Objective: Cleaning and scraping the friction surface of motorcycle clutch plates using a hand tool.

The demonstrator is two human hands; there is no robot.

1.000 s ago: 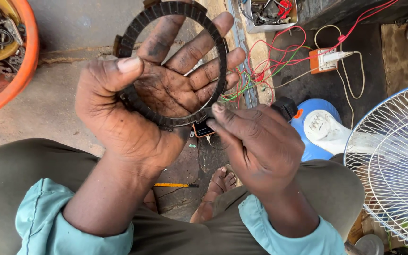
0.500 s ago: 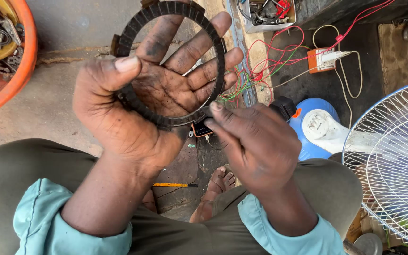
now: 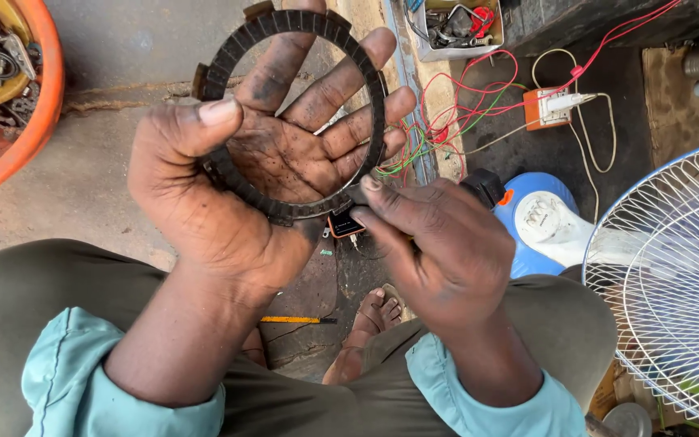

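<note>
So here the left hand [image 3: 269, 154] is spread open, palm up and pretty greasy, with a dark toothed ring [image 3: 228, 53] lying flat across the palm and fingers. The thumb is pressed down over the ring's left edge, so it's pinned between thumb and palm, not just balanced there. The ring has small blocks all round its face and a few tabs sticking out on the outer rim. The right hand [image 3: 438, 251] has its thumb and forefinger pinched on the ring's lower right edge, just where it hangs off the heel of the left palm, so both hands are gripping the same ring.

Compared with a second ago, honestly not much has changed. The ring sits in the same spot on the palm and the right-hand pinch hasn't let go. The whole view has nudged a bit, the ring sits slightly lower in the picture and the right hand has drifted a touch left and down.

Around it: an orange basin [image 3: 46, 105] with metal parts at top left, a tangle of red and green wires [image 3: 446, 113] running to an orange socket box [image 3: 545, 107], a white fan grille [image 3: 673, 283] on the right with its blue and white base [image 3: 540, 222], and a sandalled foot [image 3: 370, 320] on the floor below the hands
</note>
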